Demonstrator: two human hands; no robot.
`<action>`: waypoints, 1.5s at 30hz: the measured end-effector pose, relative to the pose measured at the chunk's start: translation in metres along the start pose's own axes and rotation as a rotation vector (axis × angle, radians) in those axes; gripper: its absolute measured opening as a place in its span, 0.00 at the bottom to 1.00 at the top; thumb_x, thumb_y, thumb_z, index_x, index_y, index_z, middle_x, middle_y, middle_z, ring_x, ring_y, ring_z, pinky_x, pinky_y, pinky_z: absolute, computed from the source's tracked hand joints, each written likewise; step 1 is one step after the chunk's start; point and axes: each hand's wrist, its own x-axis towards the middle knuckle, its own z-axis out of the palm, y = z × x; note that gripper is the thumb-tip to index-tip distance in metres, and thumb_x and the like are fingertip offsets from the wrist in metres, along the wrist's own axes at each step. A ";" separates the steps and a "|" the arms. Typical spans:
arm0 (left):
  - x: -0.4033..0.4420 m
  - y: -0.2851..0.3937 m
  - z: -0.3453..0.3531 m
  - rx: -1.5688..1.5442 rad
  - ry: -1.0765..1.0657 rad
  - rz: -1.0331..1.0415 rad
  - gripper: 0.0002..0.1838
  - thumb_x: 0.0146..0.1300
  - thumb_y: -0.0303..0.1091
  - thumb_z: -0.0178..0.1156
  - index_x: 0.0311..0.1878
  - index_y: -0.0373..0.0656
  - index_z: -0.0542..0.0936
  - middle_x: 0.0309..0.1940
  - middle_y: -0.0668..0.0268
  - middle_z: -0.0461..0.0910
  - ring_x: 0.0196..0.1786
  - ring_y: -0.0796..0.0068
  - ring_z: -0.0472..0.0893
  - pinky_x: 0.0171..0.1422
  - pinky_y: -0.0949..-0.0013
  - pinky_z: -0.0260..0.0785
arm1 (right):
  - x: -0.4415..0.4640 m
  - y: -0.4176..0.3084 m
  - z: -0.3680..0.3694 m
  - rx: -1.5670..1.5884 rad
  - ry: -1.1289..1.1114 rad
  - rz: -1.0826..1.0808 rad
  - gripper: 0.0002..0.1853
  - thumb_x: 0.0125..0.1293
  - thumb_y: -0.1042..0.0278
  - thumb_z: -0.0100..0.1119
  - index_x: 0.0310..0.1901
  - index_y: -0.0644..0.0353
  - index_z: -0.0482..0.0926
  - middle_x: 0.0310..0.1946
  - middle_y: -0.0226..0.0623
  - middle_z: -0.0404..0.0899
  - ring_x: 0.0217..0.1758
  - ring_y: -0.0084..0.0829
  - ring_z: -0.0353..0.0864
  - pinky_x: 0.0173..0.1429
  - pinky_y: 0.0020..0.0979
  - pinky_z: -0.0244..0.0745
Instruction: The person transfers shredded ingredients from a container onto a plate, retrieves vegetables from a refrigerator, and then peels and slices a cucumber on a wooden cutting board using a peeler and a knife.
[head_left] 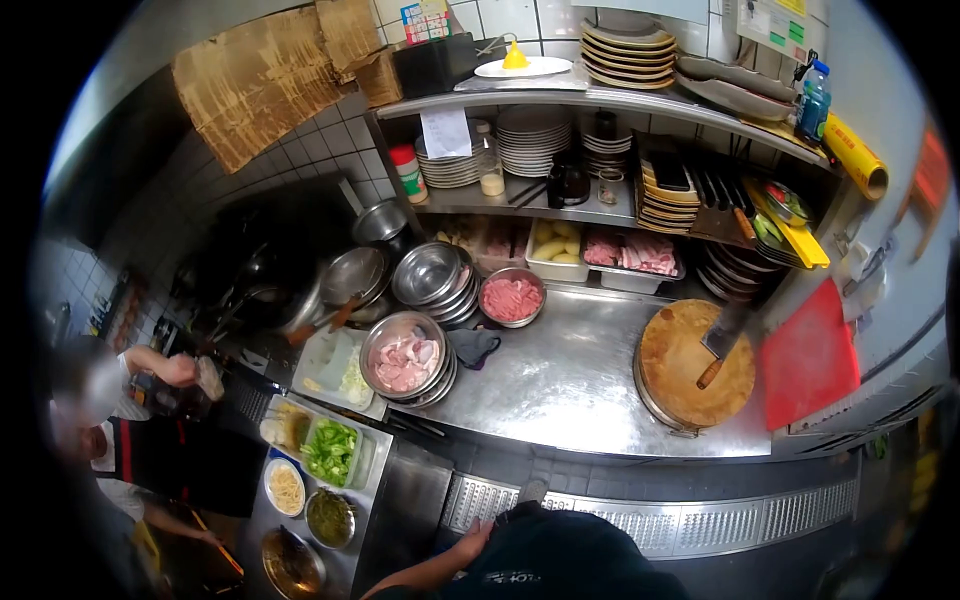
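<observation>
Side counter (408,500) near left hand (474,541)

Steel counter (565,375) holds bowls at its left end, a round block at its right

The metal top shines bare across the middle. At the right end sits a thick round chopping block (680,350), a cleaver (722,340) lying on it. Leftward, at the back, stands a bowl of pink meat (512,298); a dark cloth (475,347) lies near it. Stacked metal bowls (430,275) stand alongside, and a second stack (405,355) has raw meat in its top bowl. A side counter (400,505) carries a plate of pale shreds (285,487), a bowl of greens (330,518) and a larger bowl (293,562), its dark contents hard to make out.
</observation>
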 end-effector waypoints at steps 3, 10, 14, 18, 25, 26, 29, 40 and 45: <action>0.015 0.039 -0.001 -0.131 -0.032 -0.142 0.40 0.82 0.59 0.45 0.81 0.36 0.59 0.77 0.58 0.67 0.73 0.65 0.71 0.73 0.68 0.68 | 0.006 -0.006 0.014 0.212 0.043 0.002 0.38 0.72 0.31 0.50 0.69 0.57 0.70 0.60 0.49 0.77 0.57 0.49 0.79 0.58 0.52 0.75; 0.003 0.127 -0.014 -0.180 -0.421 -0.146 0.37 0.82 0.59 0.44 0.80 0.40 0.62 0.73 0.60 0.71 0.69 0.69 0.75 0.71 0.69 0.70 | 0.003 -0.022 0.040 0.549 0.125 -0.003 0.41 0.72 0.30 0.48 0.72 0.57 0.66 0.64 0.50 0.74 0.60 0.53 0.77 0.61 0.55 0.74; 0.000 0.152 -0.028 -0.178 -0.477 -0.170 0.35 0.83 0.59 0.43 0.80 0.42 0.64 0.71 0.62 0.74 0.66 0.71 0.77 0.70 0.69 0.71 | 0.005 -0.031 0.051 0.684 0.147 -0.016 0.42 0.72 0.29 0.48 0.74 0.57 0.64 0.66 0.51 0.72 0.62 0.55 0.76 0.62 0.57 0.73; 0.000 0.166 -0.041 -0.161 -0.508 -0.187 0.34 0.83 0.58 0.43 0.79 0.44 0.66 0.69 0.63 0.77 0.64 0.72 0.79 0.69 0.69 0.73 | 0.007 -0.031 0.058 0.754 0.163 -0.025 0.43 0.72 0.29 0.47 0.75 0.57 0.61 0.68 0.52 0.70 0.63 0.57 0.75 0.64 0.60 0.73; -0.008 0.196 -0.048 -0.166 -0.537 -0.123 0.33 0.83 0.59 0.44 0.76 0.44 0.72 0.66 0.64 0.79 0.63 0.71 0.80 0.69 0.69 0.73 | 0.011 -0.028 0.058 0.852 0.151 -0.067 0.46 0.73 0.28 0.45 0.78 0.57 0.57 0.71 0.53 0.67 0.66 0.60 0.73 0.67 0.63 0.72; -0.005 0.195 -0.050 -0.147 -0.550 -0.108 0.33 0.83 0.59 0.45 0.76 0.44 0.72 0.66 0.64 0.80 0.63 0.71 0.80 0.69 0.68 0.73 | 0.011 -0.028 0.055 0.863 0.148 -0.073 0.46 0.73 0.28 0.45 0.79 0.57 0.57 0.72 0.53 0.67 0.67 0.60 0.73 0.67 0.64 0.71; 0.001 0.196 -0.057 -0.089 -0.558 -0.093 0.33 0.82 0.59 0.46 0.75 0.43 0.72 0.65 0.63 0.80 0.63 0.72 0.79 0.70 0.68 0.72 | 0.007 -0.029 0.050 0.897 0.161 -0.097 0.47 0.73 0.27 0.44 0.80 0.58 0.55 0.74 0.54 0.66 0.68 0.62 0.72 0.68 0.65 0.71; -0.002 0.212 -0.059 0.088 -0.602 -0.095 0.38 0.82 0.63 0.42 0.76 0.37 0.70 0.70 0.59 0.76 0.69 0.68 0.74 0.78 0.66 0.60 | 0.010 -0.007 0.032 0.832 0.277 -0.133 0.38 0.78 0.35 0.38 0.78 0.56 0.57 0.67 0.52 0.68 0.58 0.57 0.78 0.61 0.69 0.75; 0.048 0.176 -0.068 0.261 -0.598 0.101 0.34 0.82 0.61 0.43 0.72 0.42 0.76 0.63 0.62 0.82 0.62 0.70 0.79 0.71 0.67 0.68 | 0.018 0.006 0.043 0.805 0.278 -0.119 0.36 0.77 0.34 0.46 0.70 0.58 0.66 0.57 0.49 0.75 0.47 0.51 0.82 0.54 0.62 0.80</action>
